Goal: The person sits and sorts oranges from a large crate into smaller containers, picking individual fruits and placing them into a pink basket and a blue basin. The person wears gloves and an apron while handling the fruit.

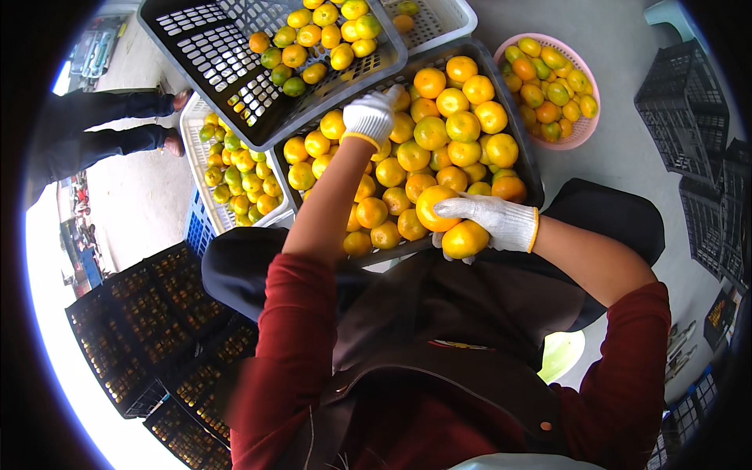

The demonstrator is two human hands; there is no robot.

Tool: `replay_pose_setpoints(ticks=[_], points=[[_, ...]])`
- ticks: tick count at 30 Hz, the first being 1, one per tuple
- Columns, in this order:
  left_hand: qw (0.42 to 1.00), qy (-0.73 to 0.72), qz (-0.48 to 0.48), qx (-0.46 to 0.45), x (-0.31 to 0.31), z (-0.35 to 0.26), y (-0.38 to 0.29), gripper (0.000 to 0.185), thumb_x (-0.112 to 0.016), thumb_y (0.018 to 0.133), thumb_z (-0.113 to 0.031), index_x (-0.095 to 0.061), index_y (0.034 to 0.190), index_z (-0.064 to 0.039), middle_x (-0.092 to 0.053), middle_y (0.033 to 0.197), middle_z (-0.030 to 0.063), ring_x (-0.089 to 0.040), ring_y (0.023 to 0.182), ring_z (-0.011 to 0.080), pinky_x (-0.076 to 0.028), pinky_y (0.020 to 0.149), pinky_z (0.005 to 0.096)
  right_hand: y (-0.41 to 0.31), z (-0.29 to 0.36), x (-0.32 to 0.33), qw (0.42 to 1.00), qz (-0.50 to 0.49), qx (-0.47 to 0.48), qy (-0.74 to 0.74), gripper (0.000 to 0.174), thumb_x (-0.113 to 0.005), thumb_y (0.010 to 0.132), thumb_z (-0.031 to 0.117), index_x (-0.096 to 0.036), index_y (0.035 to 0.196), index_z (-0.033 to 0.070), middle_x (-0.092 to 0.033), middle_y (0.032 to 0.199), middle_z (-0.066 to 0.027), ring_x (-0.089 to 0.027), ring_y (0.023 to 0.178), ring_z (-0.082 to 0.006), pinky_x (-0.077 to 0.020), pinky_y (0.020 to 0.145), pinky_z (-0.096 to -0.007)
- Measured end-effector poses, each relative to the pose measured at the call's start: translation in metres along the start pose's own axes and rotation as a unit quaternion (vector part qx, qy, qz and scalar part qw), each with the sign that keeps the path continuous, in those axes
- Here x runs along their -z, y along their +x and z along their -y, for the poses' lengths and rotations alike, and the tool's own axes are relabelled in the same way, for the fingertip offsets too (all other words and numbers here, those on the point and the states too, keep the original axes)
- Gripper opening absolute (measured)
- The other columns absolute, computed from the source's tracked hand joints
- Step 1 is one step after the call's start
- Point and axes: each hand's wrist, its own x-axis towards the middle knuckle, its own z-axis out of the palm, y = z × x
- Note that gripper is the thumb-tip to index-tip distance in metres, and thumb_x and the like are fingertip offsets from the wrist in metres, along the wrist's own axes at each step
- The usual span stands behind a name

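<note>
My right hand (493, 220), in a white knit glove with a yellow cuff, holds two mandarins. A larger mandarin (436, 210) sits under the thumb, and a second mandarin (465, 239) rests just below it. Both are at the near edge of a dark plastic crate (531, 170) heaped with yellow-orange mandarins (432, 133). Across the crate, near its far side, my left hand (371, 114) reaches in, gloved the same way. Its fingertips are blurred beside a mandarin (401, 100), and whether they grip it cannot be told.
A grey crate (258, 138) with greener mandarins overlaps the far left corner. White crates (197, 141) (464, 20) stand left and behind. A pink basket (593, 126) of small mandarins is at right. Stacked black crates (675, 111) line the right; filled ones (147, 311) stand left. A person's legs (126, 126) are at left.
</note>
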Motion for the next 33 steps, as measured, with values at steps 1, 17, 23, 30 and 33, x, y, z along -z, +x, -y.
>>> replay_pose_setpoints(ticks=[1,17,23,30,33], points=[[0.999,0.032,-0.025,-0.024,-0.010,0.004,0.011,0.045,-0.046,0.101,-0.021,-0.050,0.146,-0.026,-0.070,0.118,0.0161,-0.070,0.110,0.0348,-0.059,0.081,0.0480,-0.001,0.002,-0.002,1.000,-0.007,0.001,-0.017,0.052,-0.062,0.098,0.048,-0.055,0.126,0.005,-0.067,0.089,-0.0110,-0.065,0.066,-0.0197,-0.0506,0.050,-0.0313],[0.899,0.221,-0.285,-0.248,-0.039,0.028,0.025,0.019,-0.054,0.092,-0.016,-0.056,0.110,-0.018,-0.065,0.104,0.0073,-0.067,0.065,0.0237,-0.054,0.051,0.0396,-0.004,0.005,0.005,0.985,-0.016,0.077,-0.154,0.060,-0.063,0.097,0.050,-0.060,0.133,0.002,-0.067,0.121,-0.0087,-0.060,0.115,-0.0161,-0.0442,0.102,-0.0289],[0.953,0.062,-0.261,-0.143,-0.020,0.018,-0.004,0.044,-0.066,0.089,-0.030,-0.053,0.129,-0.020,-0.065,0.111,0.0073,-0.069,0.062,0.0262,-0.055,0.051,0.0408,-0.002,0.004,0.004,0.963,-0.066,0.090,-0.246,0.057,-0.065,0.097,0.043,-0.055,0.134,0.001,-0.069,0.112,-0.0113,-0.067,0.098,-0.0161,-0.0538,0.088,-0.0296],[0.697,-0.707,-0.104,-0.057,0.052,-0.041,-0.147,0.055,-0.053,0.103,-0.024,-0.037,0.150,0.000,-0.051,0.136,0.0159,-0.061,0.108,0.0194,-0.056,0.084,0.0313,-0.026,0.011,-0.008,0.958,-0.092,0.271,0.034,0.050,-0.061,0.098,0.046,-0.059,0.125,0.004,-0.068,0.101,-0.0091,-0.069,0.085,-0.0183,-0.0575,0.074,-0.0318],[0.614,-0.784,-0.084,-0.025,0.069,-0.057,-0.181,0.060,-0.053,0.101,-0.017,-0.032,0.155,-0.001,-0.051,0.140,0.0150,-0.060,0.113,0.0188,-0.055,0.088,0.0302,-0.031,0.017,-0.001,0.960,-0.014,0.273,0.065,0.054,-0.054,0.100,0.052,-0.059,0.122,0.003,-0.069,0.100,-0.0125,-0.069,0.083,-0.0221,-0.0576,0.064,-0.0324]])
